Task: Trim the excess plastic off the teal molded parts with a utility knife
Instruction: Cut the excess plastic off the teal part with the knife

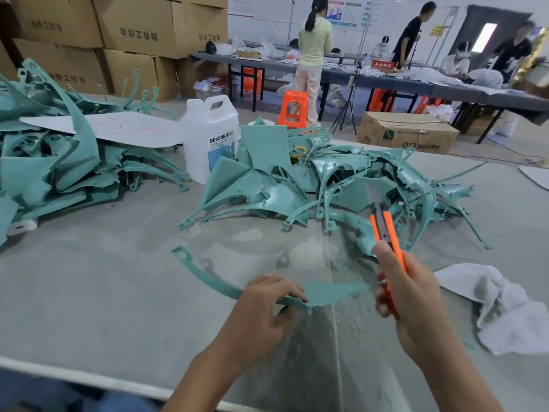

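Observation:
My left hand (261, 310) grips a curved teal molded part (329, 294) just above the table; its thin arm sweeps left and ends in a small loop. My right hand (413, 298) holds an orange utility knife (386, 230) upright, blade extended and pointing away, just right of the part's pointed tip. Knife and part look apart. A heap of teal parts (341, 182) lies behind the hands, and a second heap (59, 162) lies at the far left.
Pale shavings (323, 254) are scattered on the grey table (104, 263). A white cloth (502, 307) lies at the right and a white jug (211, 135) stands between the heaps. Cardboard boxes, orange stools and several people at long tables are in the background.

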`<state>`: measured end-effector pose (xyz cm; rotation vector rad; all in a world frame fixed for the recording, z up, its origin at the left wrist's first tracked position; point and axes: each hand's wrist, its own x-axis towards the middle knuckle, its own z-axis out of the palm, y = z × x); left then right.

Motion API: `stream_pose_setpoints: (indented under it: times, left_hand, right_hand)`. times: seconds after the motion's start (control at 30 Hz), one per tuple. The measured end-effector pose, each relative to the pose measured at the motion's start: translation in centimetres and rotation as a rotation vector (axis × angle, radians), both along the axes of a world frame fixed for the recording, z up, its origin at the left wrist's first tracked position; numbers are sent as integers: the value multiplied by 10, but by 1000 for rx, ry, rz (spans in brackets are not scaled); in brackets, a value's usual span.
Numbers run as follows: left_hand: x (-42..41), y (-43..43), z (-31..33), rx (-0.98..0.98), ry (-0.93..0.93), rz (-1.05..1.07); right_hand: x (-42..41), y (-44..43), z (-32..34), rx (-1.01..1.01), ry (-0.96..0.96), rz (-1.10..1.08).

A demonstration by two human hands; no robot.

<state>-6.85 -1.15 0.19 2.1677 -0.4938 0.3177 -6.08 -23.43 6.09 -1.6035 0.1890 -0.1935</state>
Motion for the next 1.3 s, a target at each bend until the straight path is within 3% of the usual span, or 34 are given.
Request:
stream_pose_setpoints:
  times: [0.07, 0.2, 0.33, 0.47, 0.5, 0.57, 0.67, 0.73, 0.8, 0.87, 0.93, 1.0, 1.07, 1.13, 1.23, 1.3]
  left_hand:
    - [-3, -3, 6, 87, -179, 31]
    - [-4, 0, 19, 74, -277, 71]
    - [-4, -7, 26, 150, -434, 82]
    - [-9, -19, 21, -99, -576, 274]
    - [-10, -21, 17, -200, -526, 330]
    - [-15, -24, 13, -381, -236, 414]
    - [-19, -36, 5, -374, 84, 415]
    - [-21, -52, 11, -372, 206, 300]
    - [-17, -68, 15, -547, 371, 163]
    - [-11, -79, 14, -676, 448, 237]
    - [-5, -74, 17, -707, 437, 362]
    - [-1, -58, 16, -689, 397, 344]
    - [3, -38, 14, -691, 445, 202]
    - [9, -22, 8, -741, 628, 0]
    - [14, -13, -3, -588, 847, -112]
    - [18, -15, -13, -358, 832, -57]
  right_hand:
    - [-4, 2, -5, 20, 63, 120]
    - [-10, 3, -15, -34, 115, 249]
    - [-9, 13, -25, 346, 249, 135]
    - [-12, 19, -31, 695, 249, -19]
    - [-14, 19, -31, 762, 241, -60]
    - [-15, 21, -31, 858, 221, -127]
    - [-18, 31, -36, 914, 180, -195]
    - [-23, 44, -42, 840, 159, -213]
    - [-31, 57, -50, 746, 151, -191]
    - [-40, 66, -56, 667, 170, -139]
    - [-45, 66, -62, 577, 190, -77]
    - [-48, 55, -66, 460, 159, -88]
    - [-49, 37, -67, 309, 101, -147]
    - [-51, 18, -69, 132, 46, -202]
    - [-55, -1, -69, -100, 29, -244]
    - [-58, -7, -68, -215, 58, -230]
